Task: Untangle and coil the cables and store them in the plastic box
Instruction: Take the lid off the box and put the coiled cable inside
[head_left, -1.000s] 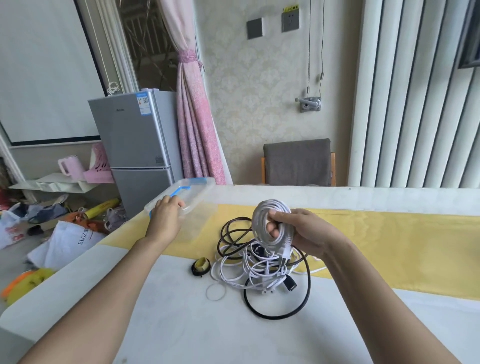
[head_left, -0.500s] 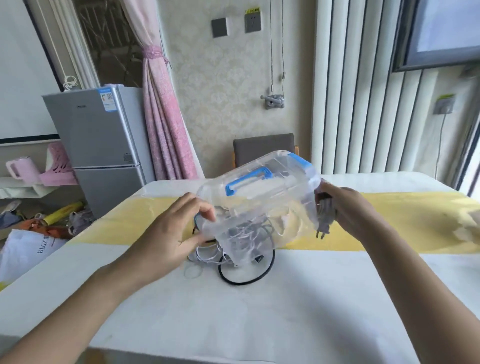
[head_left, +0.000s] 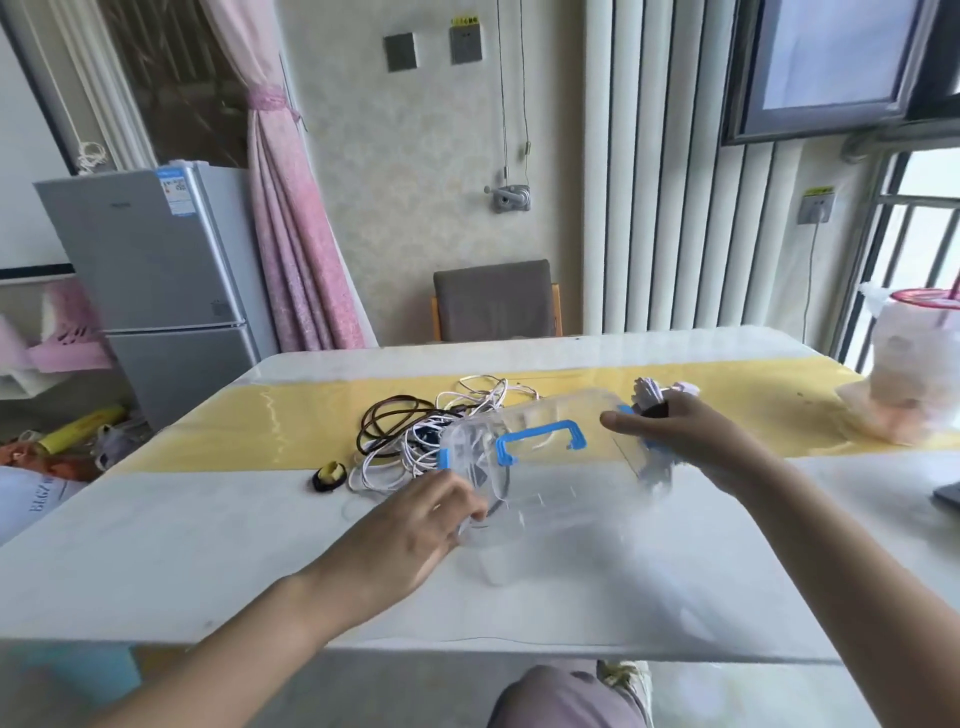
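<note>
- The plastic box (head_left: 545, 467), clear with a blue handle (head_left: 540, 439) and blue latches, is held tilted over the table (head_left: 208, 561) between 2 hands. Motion blur hides whether its lower corner touches the table top.
- The left hand (head_left: 415, 525) is placed at the box's near-left end, with its fingers (head_left: 457, 499) curled round the rim there.
- The right hand (head_left: 691, 441) is placed at the box's far-right end. A coiled white cable (head_left: 647, 392), bound by a dark band, is gripped in its curled fingers, and the thumb (head_left: 618, 420) is laid straight along the box's upper wall.
- A tangle of cables (head_left: 410, 436), black and white, is spread on the table just behind the box, partly on the yellow runner (head_left: 291, 415) and partly seen through the clear wall.
- A small yellow-and-black item (head_left: 330, 475) is set just left of the tangle.
- Bare white table top is shown between the box and the near edge, which is crossed by both forearms, and again to the left of the left hand.
- A bagged cup (head_left: 914, 374) is stood on the runner near the table's right edge, well apart from the right hand. A dark flat item (head_left: 948, 493) is cut off by the frame.
- A chair (head_left: 496, 301) is set beyond the far edge, and a fridge (head_left: 150, 280) beyond the left corner.
</note>
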